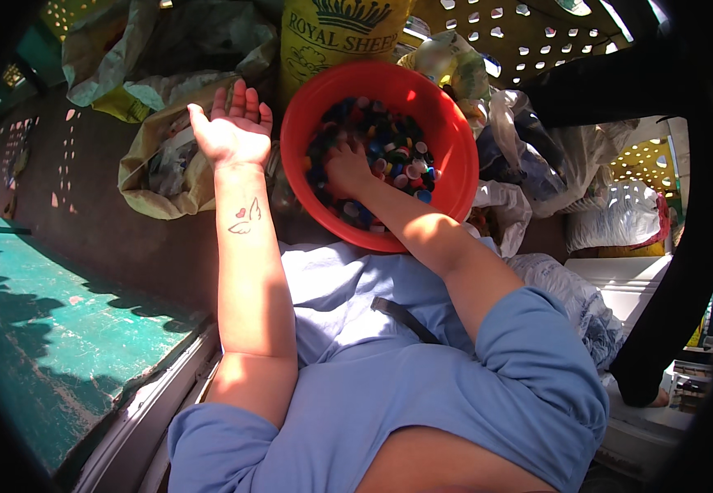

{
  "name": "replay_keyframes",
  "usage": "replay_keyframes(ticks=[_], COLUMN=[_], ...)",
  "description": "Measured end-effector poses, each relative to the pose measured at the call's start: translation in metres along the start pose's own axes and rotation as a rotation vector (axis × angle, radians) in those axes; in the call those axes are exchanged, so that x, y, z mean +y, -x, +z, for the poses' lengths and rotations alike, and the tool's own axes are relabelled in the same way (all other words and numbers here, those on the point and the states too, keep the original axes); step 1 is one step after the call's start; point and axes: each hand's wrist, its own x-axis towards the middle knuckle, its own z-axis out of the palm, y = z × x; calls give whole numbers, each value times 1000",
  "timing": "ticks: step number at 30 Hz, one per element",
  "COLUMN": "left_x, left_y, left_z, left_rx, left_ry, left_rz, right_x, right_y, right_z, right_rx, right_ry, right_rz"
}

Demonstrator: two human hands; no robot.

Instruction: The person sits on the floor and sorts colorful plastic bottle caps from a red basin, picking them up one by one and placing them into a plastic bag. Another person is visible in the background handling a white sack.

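A red plastic basin [455, 156] in front of me holds many small bottle caps [397, 152] in blue, white, green, red and other colours. My right hand [347, 167] reaches down into the basin and touches the caps. Its fingers are dim and blurred among them, so whether they grip any is not visible. To the left of the basin, my left hand [237, 130] is held up with the palm turned upward. The fingers are stretched out with nothing in them, above an open beige sack [144, 168].
Behind the basin stands a yellow sack [307, 49]. Clear plastic bags [537, 156] crowd the right side, near a person's dark-clothed limb [660, 329]. A large whitish sack [200, 62] lies at the far left. A worn green surface [69, 329] borders my left.
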Motion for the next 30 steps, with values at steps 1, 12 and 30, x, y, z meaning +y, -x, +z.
replay_keyframes(ticks=[1, 12, 30], left_x=[1, 11, 7], left_y=[2, -1, -1], left_z=[1, -6, -5], left_rx=[10, 22, 6], left_ry=[-4, 17, 26], left_rz=[6, 28, 3], right_x=[-3, -7, 129], right_y=[-2, -5, 42], right_z=[0, 2, -79], right_rx=[-27, -74, 677], right_ry=[0, 34, -815], right_rz=[7, 42, 202])
